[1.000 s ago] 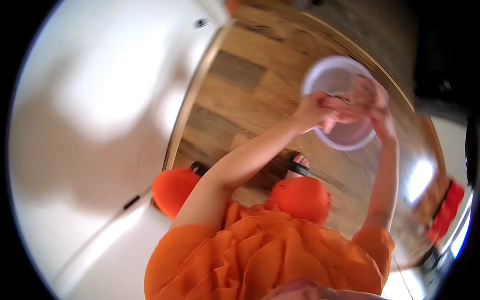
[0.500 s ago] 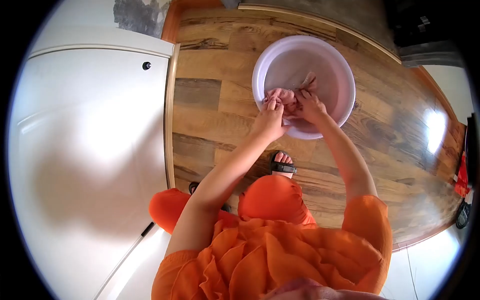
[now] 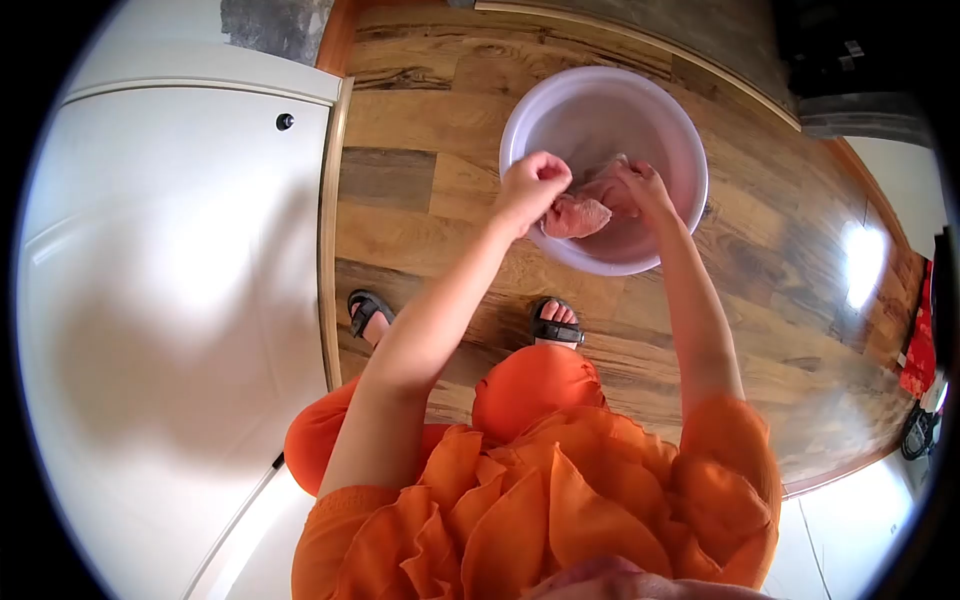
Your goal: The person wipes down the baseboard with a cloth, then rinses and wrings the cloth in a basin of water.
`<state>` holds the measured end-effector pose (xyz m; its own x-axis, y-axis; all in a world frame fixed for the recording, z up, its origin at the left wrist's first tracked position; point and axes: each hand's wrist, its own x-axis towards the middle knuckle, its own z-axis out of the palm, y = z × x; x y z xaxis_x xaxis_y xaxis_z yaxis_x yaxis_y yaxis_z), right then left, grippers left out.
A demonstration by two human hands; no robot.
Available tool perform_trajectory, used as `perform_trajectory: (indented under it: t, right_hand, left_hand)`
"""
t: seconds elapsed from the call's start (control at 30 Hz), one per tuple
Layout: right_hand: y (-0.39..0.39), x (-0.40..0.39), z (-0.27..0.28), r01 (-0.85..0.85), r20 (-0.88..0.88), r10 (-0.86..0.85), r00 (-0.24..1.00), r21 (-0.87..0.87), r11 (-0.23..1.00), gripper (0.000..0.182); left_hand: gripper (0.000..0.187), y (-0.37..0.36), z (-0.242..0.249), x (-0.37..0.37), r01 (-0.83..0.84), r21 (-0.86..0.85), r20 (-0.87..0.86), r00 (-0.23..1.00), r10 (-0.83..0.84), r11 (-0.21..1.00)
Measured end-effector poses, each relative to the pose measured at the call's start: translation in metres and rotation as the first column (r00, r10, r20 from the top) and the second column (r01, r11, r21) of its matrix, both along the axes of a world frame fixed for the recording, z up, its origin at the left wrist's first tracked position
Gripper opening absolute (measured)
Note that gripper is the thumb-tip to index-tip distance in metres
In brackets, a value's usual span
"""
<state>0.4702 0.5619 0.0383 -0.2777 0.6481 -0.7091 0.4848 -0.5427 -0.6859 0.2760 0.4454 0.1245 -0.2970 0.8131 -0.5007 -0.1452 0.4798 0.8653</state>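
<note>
A wet pink cloth (image 3: 577, 217) hangs bunched over the near part of a pale lilac basin (image 3: 690, 140), which holds cloudy water. My left hand (image 3: 535, 190) is at the basin's left side, its fingers curled in a pinch at the cloth's left end; the exact grip is partly hidden. On the other side, my right hand (image 3: 645, 187) pinches the cloth's thin, spread upper edge. Between the hands the fabric sags in a thicker fold toward the near rim.
The basin stands on a wood-plank floor (image 3: 400, 190). A white door (image 3: 180, 250) with a dark stopper (image 3: 285, 121) fills the left. My sandalled foot (image 3: 556, 322) is just below the basin. Dark items and a red bag (image 3: 918, 350) lie at the right edge.
Both hands have risen slightly and drawn the cloth out of its tight bunch. The cloth now sags between them, its right part spread thin. My left foot has come into fuller view.
</note>
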Motion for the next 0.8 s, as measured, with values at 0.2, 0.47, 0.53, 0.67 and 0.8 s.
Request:
perform_trajectory:
  t: [0.2, 0.47, 0.53, 0.67, 0.8]
  right_hand:
    - [0.004, 0.012, 0.029, -0.004, -0.322, -0.050, 0.945, -0.168, 0.986, 0.059]
    - [-0.045, -0.003, -0.030, -0.145, 0.246, 0.051, 0.968, 0.380, 0.913, 0.052]
    - [-0.041, -0.010, -0.046, 0.088, -0.064, -0.091, 0.994, -0.039, 0.995, 0.046]
    - [-0.090, -0.041, 0.082, 0.036, -0.124, 0.016, 0.992, 0.404, 0.914, 0.041]
    - [-0.114, -0.057, 0.115, -0.234, 0.155, 0.177, 0.972, 0.717, 0.657, 0.039]
  left_hand:
    - [0.041, 0.017, -0.035, 0.002, 0.333, -0.263, -0.476, 0.772, -0.422, 0.905]
    - [0.067, 0.009, -0.060, 0.052, -0.047, -0.452, 0.051, 0.996, 0.079, 0.891]
    - [0.063, 0.015, -0.063, 0.044, 0.082, -0.429, 0.446, 0.885, 0.132, 0.900]
    - [0.059, 0.030, -0.077, 0.041, -0.174, -0.253, 0.841, 0.447, 0.305, 0.952]
    - [0.051, 0.039, -0.131, 0.044, -0.179, 0.061, 0.846, -0.513, -0.146, 0.982]
